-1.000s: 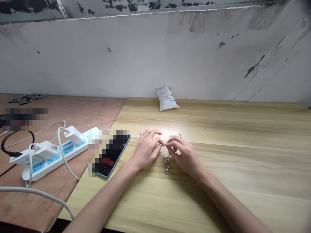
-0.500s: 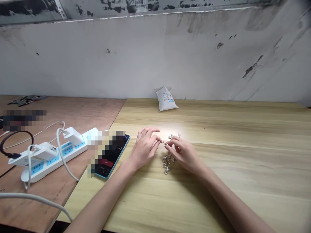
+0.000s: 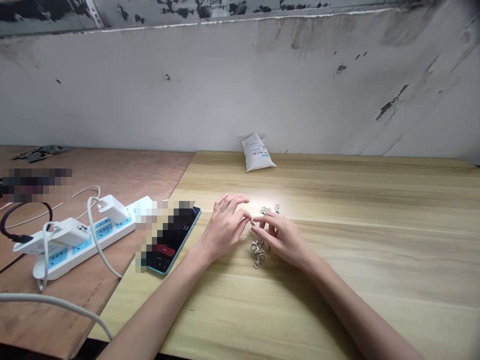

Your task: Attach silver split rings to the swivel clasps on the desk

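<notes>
Head view: left hand (image 3: 225,231) and right hand (image 3: 287,240) pinch a tiny metal piece (image 3: 252,223), shape unclear, just beyond the silver metal clasp pile (image 3: 258,250), partly hidden by right fingers. Right of it, yellowish wood-grain tabletop (image 3: 375,220) stretches wide; left, a blue-edged black phone (image 3: 175,244), partly pixelated.

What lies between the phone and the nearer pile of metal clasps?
In the head view, the left hand is between the phone and the nearer clasps.
</notes>
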Motion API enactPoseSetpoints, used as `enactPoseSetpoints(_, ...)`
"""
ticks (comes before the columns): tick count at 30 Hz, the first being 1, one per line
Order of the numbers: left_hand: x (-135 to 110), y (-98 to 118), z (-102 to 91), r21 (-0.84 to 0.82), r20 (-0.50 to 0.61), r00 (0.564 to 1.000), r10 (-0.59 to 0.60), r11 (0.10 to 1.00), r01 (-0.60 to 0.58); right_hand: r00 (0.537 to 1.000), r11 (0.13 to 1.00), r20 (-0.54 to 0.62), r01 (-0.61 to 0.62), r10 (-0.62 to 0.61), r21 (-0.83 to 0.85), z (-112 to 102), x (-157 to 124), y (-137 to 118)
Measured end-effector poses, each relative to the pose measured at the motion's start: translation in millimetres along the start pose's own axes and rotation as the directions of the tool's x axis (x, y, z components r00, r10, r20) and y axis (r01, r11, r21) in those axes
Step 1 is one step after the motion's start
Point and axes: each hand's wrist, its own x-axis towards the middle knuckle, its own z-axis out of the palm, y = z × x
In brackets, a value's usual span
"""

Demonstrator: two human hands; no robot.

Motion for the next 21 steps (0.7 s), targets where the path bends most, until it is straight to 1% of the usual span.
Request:
enactPoseSetpoints(1,0,0,-0.4,-0.004,-0.011,1.000,0.014,1.000,-0.014,1.000,0.999,0.017,0.003,-0.003,0.049,1,0,-1)
enactPoseSetpoints(3,1,1,-1.1,-0.010,-0.028,0.999,0.038,0.999,-0.038,1.000,0.993,0.015,0.018,-0.020,0.114,2,2,-1)
enactPoseSetpoints(6,1,2,-1.7,-0.002,-0.040,0.998,0.055,0.998,-0.055,0.999,0.994,-0.023,0.046,-0.044,0.103,1,3,3)
enactPoseSetpoints(9,2,2,-1.9,0.023,-0.024,0.999,0.049,0.999,-0.048,0.992,0.996,-0.091,0.082,-0.085,-0.042,-2,2,7)
enactPoseSetpoints(11,2,2,-2.1,0.032,0.008,0.999,0.036,0.999,-0.037,0.980,0.980,-0.138,0.121,-0.144,-0.159,-2,0,8)
enactPoseSetpoints(13,2,3,-2.2,0.033,0.044,0.999,0.028,0.999,-0.030,0.963,0.952,-0.160,0.173,-0.218,-0.254,0,-1,6)
enactPoseSetpoints(16,1,3,-2.1,0.033,0.075,0.996,0.041,0.999,-0.043,0.941,0.903,-0.146,0.238,-0.307,-0.358,3,-2,-1)
enactPoseSetpoints(21,-1,2,1.1,0.058,0.088,0.995,0.043,0.997,-0.048,0.904,0.815,-0.059,0.352,-0.424,-0.461,5,-4,-13)
